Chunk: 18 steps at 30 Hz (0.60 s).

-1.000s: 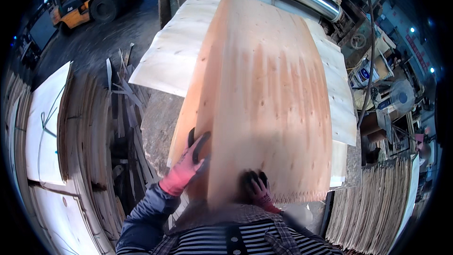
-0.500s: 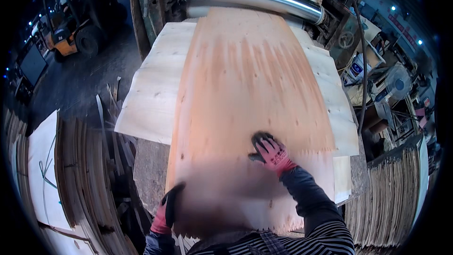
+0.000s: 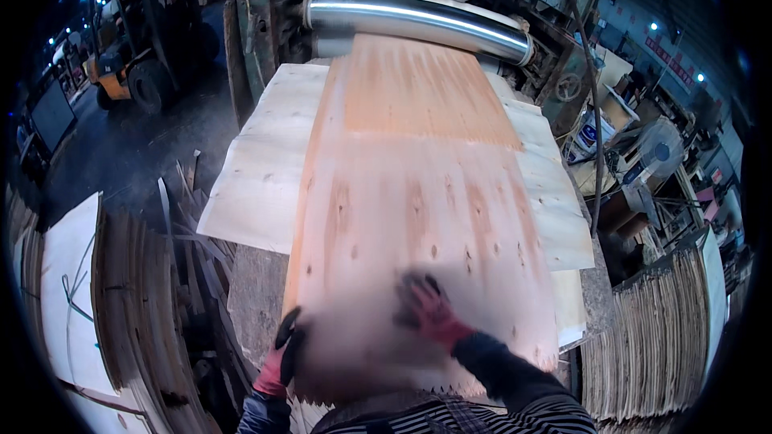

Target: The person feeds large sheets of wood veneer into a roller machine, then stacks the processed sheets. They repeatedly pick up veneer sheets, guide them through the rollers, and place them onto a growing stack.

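Observation:
A thin brown-orange wood veneer sheet (image 3: 430, 100) lies with its far end at a shiny metal roller (image 3: 418, 16). Under it, a paler, knotted veneer sheet (image 3: 378, 217) reaches back toward me, its near edge jagged. My right hand (image 3: 430, 311), in a pink glove with dark fingers, rests on the pale sheet with fingers spread; motion blurs it. At the sheet's near left edge is my left hand (image 3: 281, 354), gloved alike. Its fingers stretch along that edge, and part of the hand is dark and hard to make out.
Wide white veneer sheets (image 3: 261, 161) stick out on both sides underneath. Stacked veneer stands at the left (image 3: 137, 297) and right (image 3: 651, 345). Wood scraps (image 3: 193, 233) lie at the left. A yellow forklift (image 3: 117, 76) stands farther off; a fan (image 3: 659, 153) is at the right.
The orange sheet has slid away from me toward the roller, uncovering the pale sheet. My right hand has moved left and nearer to me; the left stays at the edge.

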{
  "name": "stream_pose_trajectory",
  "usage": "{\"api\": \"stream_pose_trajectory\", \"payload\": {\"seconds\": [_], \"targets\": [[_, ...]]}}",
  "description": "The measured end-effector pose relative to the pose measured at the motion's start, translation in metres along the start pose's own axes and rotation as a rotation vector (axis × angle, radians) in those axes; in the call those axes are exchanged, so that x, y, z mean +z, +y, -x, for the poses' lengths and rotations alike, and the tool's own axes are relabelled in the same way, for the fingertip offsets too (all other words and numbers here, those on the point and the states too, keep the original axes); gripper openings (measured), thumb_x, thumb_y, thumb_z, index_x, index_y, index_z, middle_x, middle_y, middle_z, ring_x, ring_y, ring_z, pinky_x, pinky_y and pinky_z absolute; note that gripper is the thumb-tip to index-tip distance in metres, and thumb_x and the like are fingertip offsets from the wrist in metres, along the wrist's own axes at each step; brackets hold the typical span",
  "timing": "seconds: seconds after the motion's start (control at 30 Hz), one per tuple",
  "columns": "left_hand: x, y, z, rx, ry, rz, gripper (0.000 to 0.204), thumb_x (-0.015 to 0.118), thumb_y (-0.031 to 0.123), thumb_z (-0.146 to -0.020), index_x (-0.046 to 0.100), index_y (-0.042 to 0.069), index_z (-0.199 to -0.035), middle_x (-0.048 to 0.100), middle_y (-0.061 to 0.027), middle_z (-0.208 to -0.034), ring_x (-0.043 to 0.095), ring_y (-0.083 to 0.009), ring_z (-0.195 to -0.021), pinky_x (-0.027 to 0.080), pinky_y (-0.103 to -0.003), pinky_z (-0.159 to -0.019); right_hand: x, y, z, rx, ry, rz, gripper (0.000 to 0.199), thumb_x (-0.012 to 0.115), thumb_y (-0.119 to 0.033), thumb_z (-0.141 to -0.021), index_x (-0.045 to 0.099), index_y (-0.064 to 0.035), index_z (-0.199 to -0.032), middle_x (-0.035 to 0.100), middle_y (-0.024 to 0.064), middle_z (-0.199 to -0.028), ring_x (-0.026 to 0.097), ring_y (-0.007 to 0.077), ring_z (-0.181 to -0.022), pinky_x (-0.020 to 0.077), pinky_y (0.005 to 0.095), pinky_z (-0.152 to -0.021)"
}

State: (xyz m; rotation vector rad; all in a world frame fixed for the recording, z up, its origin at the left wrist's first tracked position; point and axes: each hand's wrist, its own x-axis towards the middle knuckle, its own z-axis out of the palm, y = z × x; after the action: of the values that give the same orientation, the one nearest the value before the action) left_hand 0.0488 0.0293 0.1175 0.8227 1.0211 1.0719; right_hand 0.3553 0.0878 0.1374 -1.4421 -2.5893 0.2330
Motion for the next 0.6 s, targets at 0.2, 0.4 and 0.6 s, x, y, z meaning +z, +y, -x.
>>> {"api": "stream_pose_trajectory", "payload": {"seconds": [0.2, 0.4, 0.6], "targets": [[-0.001, 0.021, 0.005, -0.026, -0.209, -0.034, 0.044, 0.053, 0.011, -0.082, 0.038, -0.001, -0.123, 0.051, -0.0095, -0.112, 0.049, -0.0148, -0.1, 0.039, -0.025, -0.086, 0.05, -0.057, 0.144, -0.125, -0.065, 0.478, 0.073, 0.06, -0.045, -0.067, 0.036, -0.0075, -0.125, 0.031, 0.0206, -0.128, 0.025, 0.0402, -0.121, 0.0178, 0.0554, -0.097], [0.125, 0.132, 0.051, -0.077, -0.106, -0.21, 0.044, 0.06, 0.013, -0.079, 0.043, -0.004, -0.115, 0.052, -0.0075, -0.105, 0.049, -0.0111, -0.093, 0.04, -0.025, -0.082, 0.073, -0.056, 0.211, 0.171, 0.226, -0.232, 0.064, 0.061, -0.03, -0.064, 0.041, 0.0015, -0.116, 0.038, 0.0249, -0.119, 0.035, 0.0439, -0.111, 0.0267, 0.0579, -0.091], [0.053, 0.043, 0.037, 0.333, -0.279, -0.102, 0.047, 0.052, 0.016, -0.083, 0.035, -0.003, -0.123, 0.046, -0.0125, -0.116, 0.045, -0.0195, -0.105, 0.036, -0.031, -0.088, -0.001, -0.079, 0.236, 0.238, 0.473, -0.069, 0.048, 0.057, -0.022, -0.067, 0.047, 0.001, -0.108, 0.048, 0.0238, -0.109, 0.047, 0.0441, -0.098, 0.0404, 0.0498, -0.081]]}}
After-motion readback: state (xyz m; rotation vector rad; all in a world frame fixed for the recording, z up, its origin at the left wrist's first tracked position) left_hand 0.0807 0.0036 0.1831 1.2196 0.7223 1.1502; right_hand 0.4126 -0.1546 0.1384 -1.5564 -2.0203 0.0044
